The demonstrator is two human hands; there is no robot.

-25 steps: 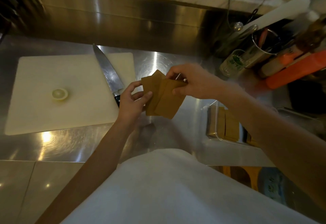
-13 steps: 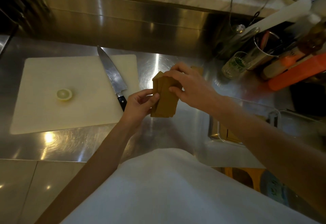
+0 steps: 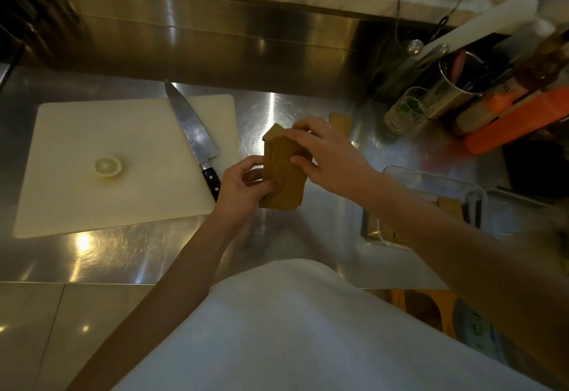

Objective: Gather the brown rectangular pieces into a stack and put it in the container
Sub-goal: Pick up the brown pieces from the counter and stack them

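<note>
A stack of brown rectangular pieces (image 3: 284, 179) is held just above the steel counter, its edges nearly lined up. My left hand (image 3: 243, 187) grips the stack's lower left side with thumb and fingers. My right hand (image 3: 326, 156) covers its top and right edge. One more brown piece (image 3: 340, 123) lies flat on the counter just behind my right hand. The clear container (image 3: 431, 178) stands at the right, partly hidden by my right forearm, with brown pieces (image 3: 451, 206) inside it.
A white cutting board (image 3: 123, 181) lies at the left with a lemon half (image 3: 107, 167) and a chef's knife (image 3: 194, 132) on it. Bottles, a glass (image 3: 406, 110) and a metal utensil cup (image 3: 458, 83) crowd the back right. A steel backsplash rises behind.
The fanned brown pieces have been squared into a tighter stack between both hands. The view has shifted so that the loose piece behind the right hand shows.
</note>
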